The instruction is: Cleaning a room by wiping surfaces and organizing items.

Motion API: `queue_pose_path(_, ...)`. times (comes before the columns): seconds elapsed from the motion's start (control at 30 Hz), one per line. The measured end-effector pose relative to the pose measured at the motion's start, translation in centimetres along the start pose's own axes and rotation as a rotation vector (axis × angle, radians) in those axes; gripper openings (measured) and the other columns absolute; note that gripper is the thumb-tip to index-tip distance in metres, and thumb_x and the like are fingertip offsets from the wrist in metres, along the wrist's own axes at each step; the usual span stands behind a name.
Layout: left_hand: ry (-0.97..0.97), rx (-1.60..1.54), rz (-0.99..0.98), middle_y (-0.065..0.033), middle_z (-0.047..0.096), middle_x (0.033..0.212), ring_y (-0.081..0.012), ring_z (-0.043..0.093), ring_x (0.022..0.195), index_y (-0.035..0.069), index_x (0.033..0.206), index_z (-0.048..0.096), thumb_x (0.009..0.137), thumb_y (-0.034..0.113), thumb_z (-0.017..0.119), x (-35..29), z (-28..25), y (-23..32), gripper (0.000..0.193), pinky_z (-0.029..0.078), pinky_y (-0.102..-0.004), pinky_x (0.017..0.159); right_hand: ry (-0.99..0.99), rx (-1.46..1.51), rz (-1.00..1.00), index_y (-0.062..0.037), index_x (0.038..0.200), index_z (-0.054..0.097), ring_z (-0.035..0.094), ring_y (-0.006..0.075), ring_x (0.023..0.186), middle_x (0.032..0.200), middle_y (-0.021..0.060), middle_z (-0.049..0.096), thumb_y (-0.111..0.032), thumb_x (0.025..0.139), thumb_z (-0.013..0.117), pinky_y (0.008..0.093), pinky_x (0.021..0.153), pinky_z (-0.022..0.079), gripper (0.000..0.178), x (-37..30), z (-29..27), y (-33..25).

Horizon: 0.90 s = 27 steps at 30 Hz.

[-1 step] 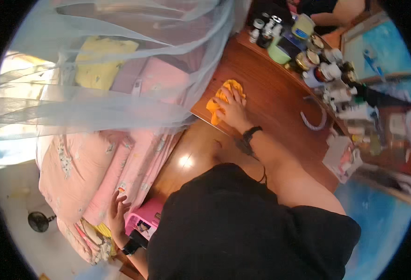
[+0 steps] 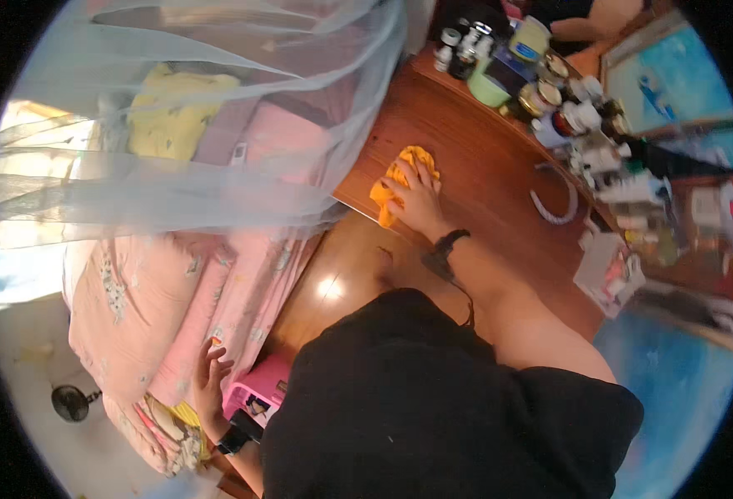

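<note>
My right hand (image 2: 416,201) presses a crumpled orange cloth (image 2: 416,158) flat against a reddish-brown wooden tabletop (image 2: 483,158), close to its left edge. The fingers are spread over the cloth and grip part of it. A dark band with a cord sits on that wrist. Down at the lower left, my left hand (image 2: 210,378) hangs in the air beside the bed, fingers loosely bent and apart, nothing in them. A pink plastic box (image 2: 258,384) stands right next to it.
Bottles and jars (image 2: 541,98) crowd the tabletop's far right side before a mirror. A pale curved headband (image 2: 559,214) and a white box (image 2: 606,279) lie nearer. Left stands a bed with pink bedding (image 2: 150,308) under a sheer blue net (image 2: 242,195).
The cloth and my right hand have slid slightly to the right across the tabletop. The whole view has shifted a little. My left hand stays where it was.
</note>
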<state>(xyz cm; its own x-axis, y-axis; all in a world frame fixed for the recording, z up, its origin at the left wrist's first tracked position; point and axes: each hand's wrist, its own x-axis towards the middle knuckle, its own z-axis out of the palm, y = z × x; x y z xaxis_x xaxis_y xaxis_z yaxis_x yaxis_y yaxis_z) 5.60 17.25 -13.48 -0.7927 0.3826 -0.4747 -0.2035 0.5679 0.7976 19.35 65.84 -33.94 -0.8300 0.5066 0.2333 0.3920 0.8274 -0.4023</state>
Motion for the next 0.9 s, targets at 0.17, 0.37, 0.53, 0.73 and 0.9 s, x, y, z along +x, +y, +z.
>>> queue_pose_path(0.17, -0.105, 0.005, 0.063, -0.0126, 0.058, 0.113, -0.0181, 0.062, 0.091, 0.007, 0.136, 0.043, 0.094, 0.033, 0.053, 0.1, -0.8, -2.2, 0.051, 0.049, -0.0301, 0.08, -0.084, -0.178, 0.211, -0.0275, 0.117, 0.061, 0.026, 0.0362, 0.133, 0.146, 0.0025, 0.03, -0.034, 0.072, 0.064, 0.0605, 0.099, 0.028, 0.046, -13.3, -4.8, 3.2)
queue_pose_path(0.37, -0.119, 0.062, 0.065, -0.0109, 0.059, 0.111, -0.0159, 0.061, 0.089, 0.005, 0.135, 0.043, 0.097, 0.025, 0.051, -3.9, -1.5, -6.1, 0.044, 0.048, -0.0276, 0.079, 0.104, -0.493, 0.54, -0.0246, 0.129, 0.053, 0.036, 0.0395, 0.127, 0.142, 0.0127, 0.037, -0.03, 0.075, 0.063, 0.056, 0.104, 0.028, 0.054, -35.0, -10.9, 12.1)
queue_pose_path(0.53, -0.176, -0.032, 0.021, -0.0108, 0.06, 0.112, -0.0138, 0.059, 0.09, 0.003, 0.137, 0.039, 0.097, 0.022, 0.05, -11.6, -2.7, -11.8, 0.046, 0.047, -0.0265, 0.08, 0.141, -0.646, 0.96, -0.0133, 0.124, 0.056, 0.042, 0.0385, 0.122, 0.127, 0.02, 0.05, -0.03, 0.079, 0.062, 0.0496, 0.101, 0.035, 0.049, -50.5, -16.4, 19.3)
queue_pose_path(0.73, 0.025, -0.008, -0.009, -0.012, 0.059, 0.113, -0.0137, 0.059, 0.088, 0.001, 0.135, 0.041, 0.097, 0.02, 0.049, -21.2, -8.0, -22.0, 0.043, 0.049, -0.0269, 0.077, 0.078, -0.567, 0.947, -0.0089, 0.094, 0.069, 0.06, 0.0384, 0.091, 0.09, 0.0184, 0.066, -0.035, 0.08, 0.06, 0.0487, 0.082, 0.046, 0.032, -39.0, -14.3, 14.3)
queue_pose_path(0.9, 0.129, -0.182, -0.065, -0.0132, 0.059, 0.113, -0.0172, 0.061, 0.088, 0.004, 0.136, 0.04, 0.097, 0.025, 0.05, -26.6, -7.3, -23.1, 0.046, 0.049, -0.0273, 0.076, 0.223, -0.28, 0.45, -0.0093, 0.104, 0.067, 0.053, 0.0361, 0.105, 0.104, 0.0152, 0.063, -0.028, 0.077, 0.061, 0.0504, 0.094, 0.036, 0.033, -23.4, -4.7, 2.5)
